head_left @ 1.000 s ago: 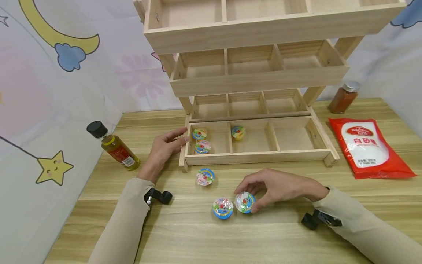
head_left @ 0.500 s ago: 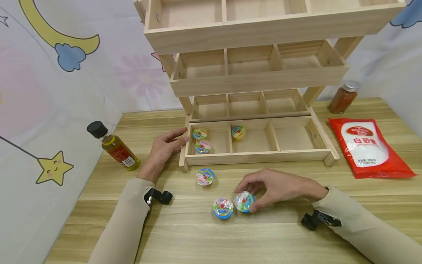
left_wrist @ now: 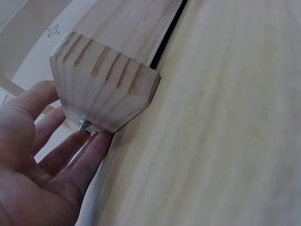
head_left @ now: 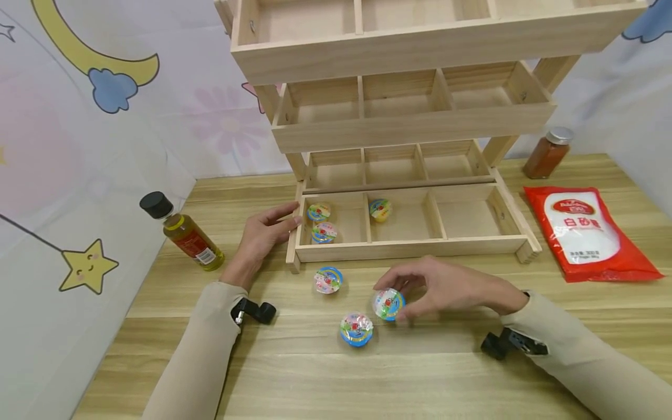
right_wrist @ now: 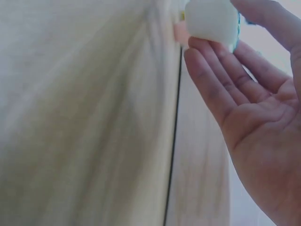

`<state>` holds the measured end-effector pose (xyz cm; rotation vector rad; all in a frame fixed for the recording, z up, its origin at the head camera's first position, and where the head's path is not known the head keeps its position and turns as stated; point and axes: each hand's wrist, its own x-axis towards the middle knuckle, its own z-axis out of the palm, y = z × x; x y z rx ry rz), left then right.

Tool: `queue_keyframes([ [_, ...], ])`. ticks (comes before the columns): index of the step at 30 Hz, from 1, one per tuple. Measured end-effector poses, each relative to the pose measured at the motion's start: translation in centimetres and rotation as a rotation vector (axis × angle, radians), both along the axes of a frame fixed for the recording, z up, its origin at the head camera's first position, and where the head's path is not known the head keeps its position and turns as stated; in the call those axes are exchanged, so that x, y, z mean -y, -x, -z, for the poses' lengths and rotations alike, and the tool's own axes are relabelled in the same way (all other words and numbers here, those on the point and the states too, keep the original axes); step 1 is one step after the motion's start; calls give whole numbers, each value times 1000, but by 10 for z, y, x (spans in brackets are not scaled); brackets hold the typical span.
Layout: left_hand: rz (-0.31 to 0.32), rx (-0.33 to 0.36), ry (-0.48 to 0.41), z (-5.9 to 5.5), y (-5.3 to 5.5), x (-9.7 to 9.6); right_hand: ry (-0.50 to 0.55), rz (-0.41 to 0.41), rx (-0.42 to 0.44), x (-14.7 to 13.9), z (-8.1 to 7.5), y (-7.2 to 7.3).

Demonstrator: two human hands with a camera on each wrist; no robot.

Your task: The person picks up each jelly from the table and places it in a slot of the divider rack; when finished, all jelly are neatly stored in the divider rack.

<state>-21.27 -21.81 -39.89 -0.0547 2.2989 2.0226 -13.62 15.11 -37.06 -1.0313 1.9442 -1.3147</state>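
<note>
My right hand (head_left: 446, 286) pinches a small jelly cup (head_left: 387, 304) between thumb and fingers, just over the table. In the right wrist view its pale, whitish body (right_wrist: 211, 20) shows between the fingertips. Two pink-lidded jelly cups (head_left: 357, 328) (head_left: 328, 280) stand on the table to its left. Inside the bottom tray (head_left: 409, 248) of a wooden rack, two cups (head_left: 318, 211) (head_left: 324, 233) sit in the left compartment and a yellow one (head_left: 380, 210) in the middle. My left hand (head_left: 259, 239) touches the rack's left side rail (left_wrist: 103, 84) with extended fingers.
Upper tiers of the rack (head_left: 415, 131) overhang the bottom tray. An oil bottle (head_left: 191, 239) stands at the left. On the right lie a red-and-white sugar bag (head_left: 588, 233) and, behind it, a spice jar (head_left: 548, 154).
My right hand has raised the pinched jelly cup slightly and moved it away from me, apart from the cup beside it. The left hand stays against the rack.
</note>
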Motion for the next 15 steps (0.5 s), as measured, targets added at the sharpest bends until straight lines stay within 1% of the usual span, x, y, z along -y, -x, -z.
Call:
queue_keyframes([
  [4, -6, 5, -8, 0, 0, 0, 26, 25, -60, -1, -7, 5],
  [10, 0, 8, -7, -1, 0, 0, 42, 96, -166, -3, -22, 15],
  [15, -4, 10, -6, 0, 0, 0, 31, 137, -181, -4, -34, 23],
])
